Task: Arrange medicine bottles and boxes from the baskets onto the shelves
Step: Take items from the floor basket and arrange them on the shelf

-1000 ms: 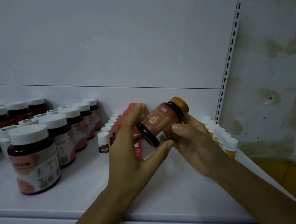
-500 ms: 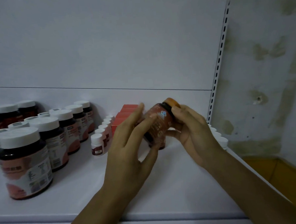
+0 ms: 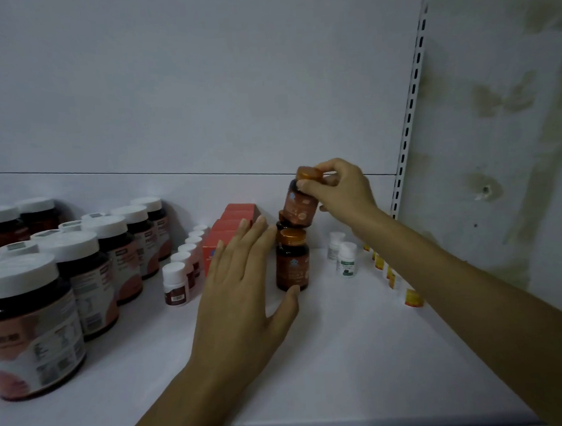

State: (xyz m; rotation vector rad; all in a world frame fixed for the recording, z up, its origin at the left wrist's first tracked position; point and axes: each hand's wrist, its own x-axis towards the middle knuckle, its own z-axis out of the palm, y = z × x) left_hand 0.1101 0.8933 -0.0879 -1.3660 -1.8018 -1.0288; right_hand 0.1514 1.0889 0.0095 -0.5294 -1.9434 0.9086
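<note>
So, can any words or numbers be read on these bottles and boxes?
None can be read.
Big white-capped jars: printed labels, blurred.
Orange-capped bottles: a pale emblem, print too small.
Red boxes: a small mark, unreadable.
Small white bottles: too small.

Centre of frame: three orange-capped bottles (image 3: 292,267) were counted. Left of centre stood about four red boxes (image 3: 215,249), told by their tops, and six small white bottles (image 3: 175,283) in one row. Far left held at least seven large white-capped jars (image 3: 28,323). Right of centre stood two green-labelled bottles (image 3: 347,260). Five yellow-labelled bottles (image 3: 413,297) showed, their row partly hidden behind an arm (image 3: 473,303).
</note>
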